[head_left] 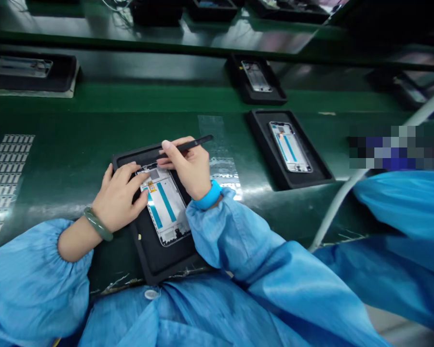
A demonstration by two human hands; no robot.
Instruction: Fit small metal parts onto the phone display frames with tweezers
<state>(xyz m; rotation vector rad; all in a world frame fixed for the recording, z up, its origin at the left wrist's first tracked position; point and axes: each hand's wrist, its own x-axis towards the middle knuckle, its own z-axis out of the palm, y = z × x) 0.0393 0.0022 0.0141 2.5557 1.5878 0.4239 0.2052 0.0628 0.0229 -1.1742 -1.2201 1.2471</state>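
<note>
A phone frame (169,205) with two blue strips and a small orange flex cable (151,187) lies in a black foam tray (148,260) in front of me. My right hand (190,166) grips black tweezers (198,141), their tips down by the top edge of the frame and hidden behind the fingers. My left hand (121,197) rests over the frame's upper left side, fingers spread and fingertips touching it. It wears a green bangle (98,224); a blue band (210,195) circles my right wrist.
More black trays with phone frames stand at right (291,147), back right (256,76) and back left (39,72). A sheet of small labels (7,168) lies at left, clear film strips (224,168) behind my right wrist. A pale tube (332,212) crosses near a co-worker's blue sleeve (401,202).
</note>
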